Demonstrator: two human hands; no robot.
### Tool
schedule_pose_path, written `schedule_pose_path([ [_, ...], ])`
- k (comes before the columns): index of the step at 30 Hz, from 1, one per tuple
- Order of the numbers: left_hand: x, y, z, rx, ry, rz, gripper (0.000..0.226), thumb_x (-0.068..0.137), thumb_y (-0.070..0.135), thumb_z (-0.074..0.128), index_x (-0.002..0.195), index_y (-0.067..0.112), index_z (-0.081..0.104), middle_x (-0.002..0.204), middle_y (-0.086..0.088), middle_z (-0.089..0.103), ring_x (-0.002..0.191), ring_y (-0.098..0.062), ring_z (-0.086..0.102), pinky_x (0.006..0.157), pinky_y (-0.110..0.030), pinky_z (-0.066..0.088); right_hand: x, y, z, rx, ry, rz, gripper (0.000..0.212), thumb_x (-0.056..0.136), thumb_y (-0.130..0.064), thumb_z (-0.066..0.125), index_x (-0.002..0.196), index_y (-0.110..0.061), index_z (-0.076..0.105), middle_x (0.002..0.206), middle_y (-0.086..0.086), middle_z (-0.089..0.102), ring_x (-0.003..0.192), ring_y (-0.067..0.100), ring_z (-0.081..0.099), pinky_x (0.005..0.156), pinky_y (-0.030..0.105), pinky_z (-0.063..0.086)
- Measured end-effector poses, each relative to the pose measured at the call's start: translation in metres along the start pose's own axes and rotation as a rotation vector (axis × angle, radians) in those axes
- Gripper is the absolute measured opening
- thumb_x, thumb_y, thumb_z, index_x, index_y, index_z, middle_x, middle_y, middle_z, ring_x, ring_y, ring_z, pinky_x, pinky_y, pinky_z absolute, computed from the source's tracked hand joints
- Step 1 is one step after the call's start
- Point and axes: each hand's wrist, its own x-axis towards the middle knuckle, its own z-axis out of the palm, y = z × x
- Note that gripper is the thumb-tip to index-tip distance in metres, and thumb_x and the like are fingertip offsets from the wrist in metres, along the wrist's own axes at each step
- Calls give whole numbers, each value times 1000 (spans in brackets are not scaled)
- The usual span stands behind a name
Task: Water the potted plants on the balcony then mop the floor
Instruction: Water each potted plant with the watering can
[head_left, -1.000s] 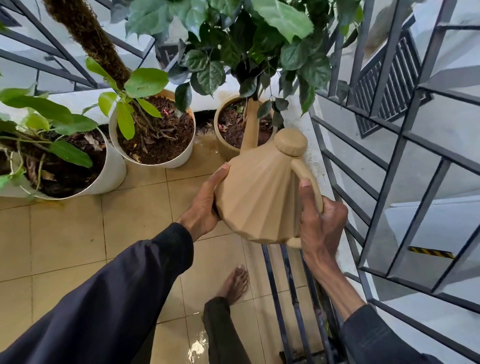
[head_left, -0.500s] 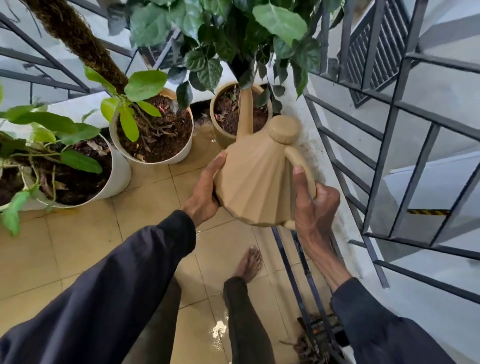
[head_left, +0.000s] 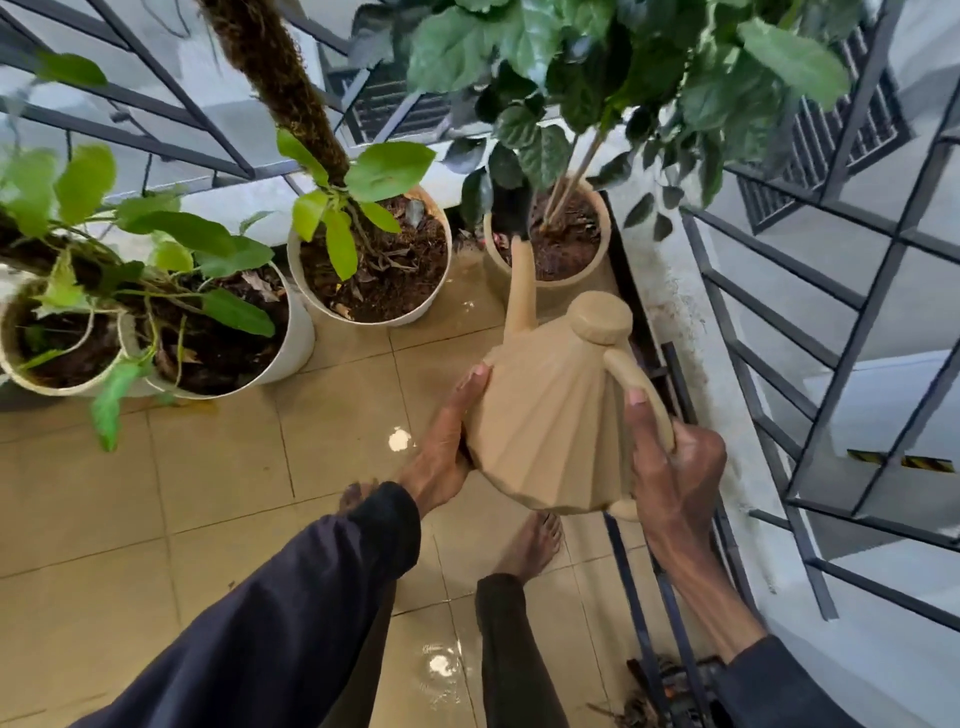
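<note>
A faceted tan watering can (head_left: 550, 415) is held tilted above the wet tiled floor (head_left: 218, 467). Its spout (head_left: 519, 291) reaches the near rim of a beige pot (head_left: 605, 234) beside the railing (head_left: 831, 364). A dark leaf overhangs the spout tip, so whether water flows cannot be told. The right hand (head_left: 675, 467) wraps the loop handle, thumb on top, fingertips hidden behind it. The left hand (head_left: 447, 441) presses flat against the can's side, fingers straight. White pots (head_left: 374, 317) stand to the left, and the farthest is cut off by the frame edge.
</note>
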Motion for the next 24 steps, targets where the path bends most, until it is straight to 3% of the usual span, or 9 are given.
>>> schedule_pose_path([
  [5, -15, -14, -36, -71, 56, -31, 50, 90, 59, 61, 135, 35, 57, 130, -5, 69, 121, -28, 64, 87, -45, 60, -7, -7, 25, -96, -91, -5, 58, 91, -54, 70, 53, -18, 45, 39, -12, 41, 36, 5, 42, 40, 9, 29],
  [10, -24, -22, -72, -152, 79, -31, 56, 90, 62, 63, 139, 36, 55, 136, -8, 64, 126, -32, 60, 100, -61, 52, -5, -24, 57, -196, -196, -27, 54, 90, -48, 68, 50, -22, 44, 41, -12, 37, 34, 6, 39, 37, 12, 27],
  [13, -30, -18, -88, -205, 90, -32, 51, 93, 57, 60, 139, 36, 55, 134, -6, 65, 126, -31, 59, 103, -63, 49, 0, -31, 79, -236, -240, -33, 55, 95, -43, 71, 52, -19, 47, 46, -3, 39, 34, 6, 36, 35, 11, 25],
  [15, -30, -16, -99, -220, 90, -36, 54, 92, 58, 61, 140, 36, 55, 135, -6, 65, 126, -32, 59, 104, -64, 48, 4, -36, 93, -230, -254, -27, 56, 94, -46, 72, 53, -17, 48, 43, -8, 39, 34, 6, 34, 35, 11, 24],
  [17, -30, -13, -107, -229, 93, -51, 58, 88, 61, 65, 140, 35, 56, 134, -6, 67, 127, -31, 60, 103, -63, 49, 9, -42, 104, -238, -280, -41, 60, 95, -50, 73, 52, -17, 46, 40, -14, 36, 35, 5, 31, 36, 18, 25],
  [21, -30, -7, -119, -249, 97, -61, 62, 84, 64, 70, 136, 32, 61, 131, -6, 69, 126, -33, 60, 101, -61, 51, 15, -51, 119, -285, -327, -55, 76, 84, -70, 62, 56, 0, 51, 49, 2, 42, 44, 16, 39, 45, 29, 30],
  [24, -30, -2, -126, -264, 110, -71, 59, 81, 66, 72, 132, 36, 64, 132, -6, 68, 127, -33, 59, 102, -60, 51, 20, -58, 130, -304, -358, -21, 71, 83, -71, 60, 62, -3, 57, 53, 5, 45, 49, 18, 41, 49, 34, 34],
])
